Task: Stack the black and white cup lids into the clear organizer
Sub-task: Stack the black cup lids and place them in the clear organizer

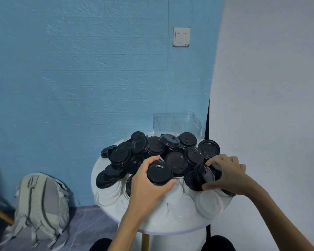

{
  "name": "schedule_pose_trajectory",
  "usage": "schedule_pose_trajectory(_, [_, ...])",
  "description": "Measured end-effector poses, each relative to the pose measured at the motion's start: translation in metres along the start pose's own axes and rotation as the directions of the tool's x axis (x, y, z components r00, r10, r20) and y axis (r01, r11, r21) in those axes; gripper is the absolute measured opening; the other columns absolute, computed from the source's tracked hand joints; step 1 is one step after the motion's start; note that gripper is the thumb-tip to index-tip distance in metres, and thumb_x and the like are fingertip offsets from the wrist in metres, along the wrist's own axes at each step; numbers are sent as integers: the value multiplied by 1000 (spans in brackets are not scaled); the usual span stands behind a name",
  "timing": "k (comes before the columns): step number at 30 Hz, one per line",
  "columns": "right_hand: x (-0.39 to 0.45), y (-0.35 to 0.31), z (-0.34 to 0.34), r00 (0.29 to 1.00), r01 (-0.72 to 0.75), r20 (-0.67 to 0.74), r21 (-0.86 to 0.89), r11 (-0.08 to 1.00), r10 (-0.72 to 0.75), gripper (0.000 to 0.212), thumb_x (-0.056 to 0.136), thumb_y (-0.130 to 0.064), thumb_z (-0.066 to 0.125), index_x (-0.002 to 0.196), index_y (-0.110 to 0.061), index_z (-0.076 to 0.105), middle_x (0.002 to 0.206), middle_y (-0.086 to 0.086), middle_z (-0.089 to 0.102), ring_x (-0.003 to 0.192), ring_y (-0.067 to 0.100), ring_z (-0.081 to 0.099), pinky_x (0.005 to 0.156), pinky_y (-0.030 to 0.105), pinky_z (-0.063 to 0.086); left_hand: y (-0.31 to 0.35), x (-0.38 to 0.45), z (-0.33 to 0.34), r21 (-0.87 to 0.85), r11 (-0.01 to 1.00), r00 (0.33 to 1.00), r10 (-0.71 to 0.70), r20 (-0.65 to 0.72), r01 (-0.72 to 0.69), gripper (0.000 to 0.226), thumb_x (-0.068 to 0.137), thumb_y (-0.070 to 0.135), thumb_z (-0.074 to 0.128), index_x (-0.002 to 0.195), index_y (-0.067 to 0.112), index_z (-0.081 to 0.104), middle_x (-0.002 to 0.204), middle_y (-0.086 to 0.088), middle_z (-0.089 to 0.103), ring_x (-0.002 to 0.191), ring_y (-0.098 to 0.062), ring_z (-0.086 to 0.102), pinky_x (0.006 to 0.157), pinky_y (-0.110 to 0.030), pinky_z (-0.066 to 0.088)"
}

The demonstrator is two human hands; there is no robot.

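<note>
A round white counter carries a heap of black lids at the back and white lids at the front. The empty clear organizer stands at its far edge. The left hand grips a black lid stack, fingers curled round it. The right hand pinches a tilted black lid.

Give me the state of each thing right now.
Clear organizer: upright, no lids visible inside.
Black lids: loose heap.
White lids: loose, nearer edge.
Left hand: grips a black lid stack.
Right hand: holds a tilted black lid.
</note>
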State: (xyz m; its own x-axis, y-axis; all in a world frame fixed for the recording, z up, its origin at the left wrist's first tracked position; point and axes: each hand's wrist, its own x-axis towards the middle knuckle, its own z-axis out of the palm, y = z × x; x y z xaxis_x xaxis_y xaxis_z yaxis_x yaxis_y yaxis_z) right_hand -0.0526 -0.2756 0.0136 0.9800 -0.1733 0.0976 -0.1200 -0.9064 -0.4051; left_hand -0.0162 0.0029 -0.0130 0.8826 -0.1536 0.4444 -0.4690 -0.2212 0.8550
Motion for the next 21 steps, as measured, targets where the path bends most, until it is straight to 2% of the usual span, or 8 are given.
schedule_pose_trajectory(3, [1,-12,-1,997,42,-61,121,992,-35,77,39,-83,71,104,-47,50,118,-25,52,117,10,38,96,36,23,0,0,3,7,1000,1000,6,10,-6,70,59,37,91,121,44,59,110,23,70,105,1,66,90,-18,52])
schedule_pose_trajectory(5, [0,-26,-2,990,111,-105,216,970,-89,77,39,-84,73,103,-46,51,112,-27,59,113,1,51,99,35,28,1,1,4,13,1000,1000,2,24,-3,71,58,40,90,122,44,58,111,24,69,105,3,65,88,-14,50])
schedule_pose_trajectory(7, [-2,-44,-2,982,166,-144,335,928,-124,72,46,-73,85,106,-45,53,106,-26,64,105,-8,58,99,28,38,1,1,6,18,1000,999,0,42,0,74,57,46,88,124,45,57,113,24,68,107,3,64,90,-16,50])
schedule_pose_trajectory(9, [-6,-63,-2,975,221,-141,465,857,-174,67,55,-53,94,110,-43,56,104,-25,67,102,-6,62,90,19,46,1,2,7,22,1000,998,-5,60,4,77,57,51,88,126,46,55,116,24,67,108,3,63,92,-19,51])
schedule_pose_trajectory(12, [-9,-91,5,958,281,-107,553,785,-268,66,60,-41,96,115,-42,61,111,-23,66,103,3,67,85,23,54,2,2,10,15,1000,998,3,56,-3,79,59,41,92,127,50,54,116,27,68,108,6,63,87,-13,50])
schedule_pose_trajectory(15, [-7,-108,21,955,273,-82,627,730,-286,65,60,-42,94,117,-44,63,117,-15,65,108,8,66,93,36,57,4,3,10,-31,999,999,-13,36,14,97,57,32,94,141,47,47,115,40,64,107,14,61,84,-5,45])
schedule_pose_trajectory(19, [-5,-116,35,974,182,-33,711,679,-226,68,56,-34,95,115,-47,65,124,-9,60,106,9,68,97,33,57,4,2,8,-115,992,999,-39,29,42,124,57,23,99,155,45,26,108,35,69,102,7,68,82,-8,49])
schedule_pose_trajectory(21, [-4,-117,37,977,141,0,749,648,-213,69,57,-22,97,118,-39,68,123,-6,64,106,10,70,97,32,57,5,2,8,-112,993,999,-19,31,22,122,58,18,99,153,47,28,111,32,70,103,3,69,85,-13,51])
